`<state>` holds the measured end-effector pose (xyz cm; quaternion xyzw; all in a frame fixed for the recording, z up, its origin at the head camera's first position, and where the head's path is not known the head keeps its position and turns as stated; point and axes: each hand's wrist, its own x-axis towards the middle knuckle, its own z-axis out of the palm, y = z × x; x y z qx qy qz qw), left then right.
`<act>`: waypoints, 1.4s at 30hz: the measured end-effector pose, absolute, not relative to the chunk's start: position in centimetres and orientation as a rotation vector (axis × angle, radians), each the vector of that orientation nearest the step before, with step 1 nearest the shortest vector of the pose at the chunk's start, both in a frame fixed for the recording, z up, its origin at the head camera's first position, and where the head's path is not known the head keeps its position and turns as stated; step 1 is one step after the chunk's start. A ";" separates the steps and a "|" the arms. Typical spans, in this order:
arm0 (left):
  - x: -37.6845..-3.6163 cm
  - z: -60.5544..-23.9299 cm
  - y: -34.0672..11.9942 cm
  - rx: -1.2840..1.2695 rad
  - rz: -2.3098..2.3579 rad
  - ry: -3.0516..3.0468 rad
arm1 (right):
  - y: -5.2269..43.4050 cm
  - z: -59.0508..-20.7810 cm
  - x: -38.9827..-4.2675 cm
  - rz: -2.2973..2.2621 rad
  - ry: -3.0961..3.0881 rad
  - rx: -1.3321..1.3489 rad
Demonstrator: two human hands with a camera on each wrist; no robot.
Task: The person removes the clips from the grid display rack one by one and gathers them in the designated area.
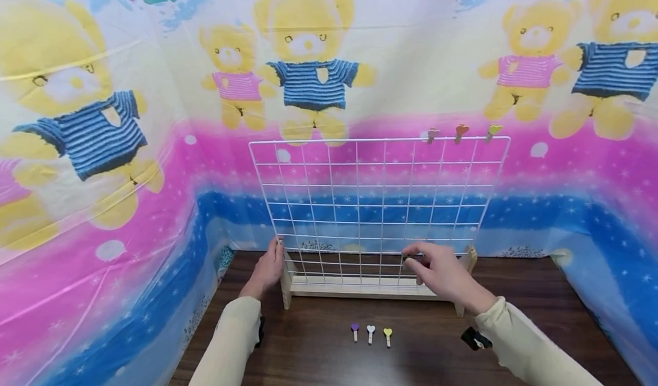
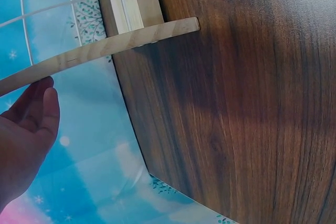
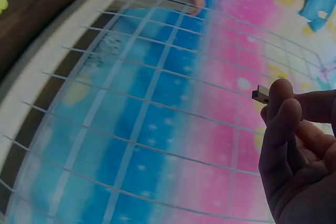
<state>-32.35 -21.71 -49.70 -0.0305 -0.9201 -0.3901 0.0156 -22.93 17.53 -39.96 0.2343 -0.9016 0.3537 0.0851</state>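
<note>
Clips (image 1: 388,337): grid (image 1: 360,140) three, table (image 1: 313,346) three, hand (image 1: 441,267) perhaps one.

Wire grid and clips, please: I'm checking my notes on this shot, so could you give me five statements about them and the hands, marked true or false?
1. The white clip lies between the purple clip and the yellow clip on the table. True.
2. Five clips sit on the top edge of the wire grid. False: three do, towards its right end.
3. The right hand pinches a small wooden clip. True.
4. The left hand lies on the table. False: it touches the wooden stand.
5. The wire grid is white. True.
</note>
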 end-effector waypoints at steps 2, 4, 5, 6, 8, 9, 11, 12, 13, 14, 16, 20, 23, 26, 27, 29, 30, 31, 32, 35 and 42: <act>-32.4 -49.7 -21.7 -0.095 -1.213 -2.862 | 17.7 -41.1 -23.1 1.057 -2.696 0.695; -32.4 -49.7 -21.8 -0.097 -1.214 -2.861 | 17.8 -42.1 -23.1 1.061 -2.697 0.695; -32.4 -49.7 -21.8 -0.095 -1.213 -2.861 | 17.9 -42.6 -23.1 1.063 -2.696 0.691; -32.4 -49.7 -21.8 -0.097 -1.210 -2.861 | 17.9 -43.1 -23.1 1.071 -2.697 0.686; -32.4 -49.7 -21.8 -0.095 -1.210 -2.860 | 18.0 -43.9 -23.0 1.082 -2.700 0.683; -32.4 -49.7 -21.8 -0.091 -1.213 -2.859 | 18.0 -44.3 -23.0 1.078 -2.705 0.684; -32.4 -49.7 -21.7 -0.089 -1.214 -2.857 | 18.0 -45.0 -23.0 1.088 -2.712 0.687; -32.4 -49.8 -21.7 -0.089 -1.213 -2.857 | 18.1 -45.4 -23.0 1.089 -2.721 0.686; -32.3 -49.8 -21.7 -0.085 -1.217 -2.856 | 18.0 -45.7 -23.0 1.090 -2.733 0.683; -32.3 -49.8 -21.7 -0.082 -1.217 -2.858 | 18.0 -46.0 -23.0 1.094 -2.742 0.679; -32.3 -49.8 -21.7 -0.082 -1.219 -2.857 | 18.0 -46.4 -22.9 1.101 -2.754 0.671; -32.3 -49.9 -21.7 -0.078 -1.211 -2.859 | 17.9 -46.6 -22.8 1.129 -2.764 0.649; -32.4 -49.9 -21.7 -0.083 -1.206 -2.860 | 17.9 -46.7 -22.8 1.158 -2.765 0.635; -32.4 -49.9 -21.7 -0.086 -1.208 -2.858 | 18.0 -46.9 -22.9 1.182 -2.770 0.627; -32.4 -49.8 -21.7 -0.086 -1.207 -2.856 | 18.0 -46.9 -22.9 1.188 -2.769 0.625; -32.4 -49.8 -21.7 -0.089 -1.200 -2.850 | 18.0 -47.0 -23.0 1.203 -2.769 0.621; -32.4 -49.8 -21.7 -0.094 -1.198 -2.848 | 18.1 -47.0 -23.1 1.212 -2.768 0.619; -32.4 -49.8 -21.8 -0.093 -1.200 -2.846 | 18.1 -47.0 -23.1 1.221 -2.765 0.618; -32.4 -49.9 -21.8 -0.092 -1.203 -2.846 | 18.1 -46.9 -23.2 1.228 -2.760 0.618; -32.4 -50.0 -21.8 -0.083 -1.217 -2.844 | 18.1 -46.8 -23.3 1.236 -2.742 0.620; -32.5 -50.0 -21.8 -0.095 -1.222 -2.850 | 18.1 -47.1 -23.6 1.271 -2.741 0.581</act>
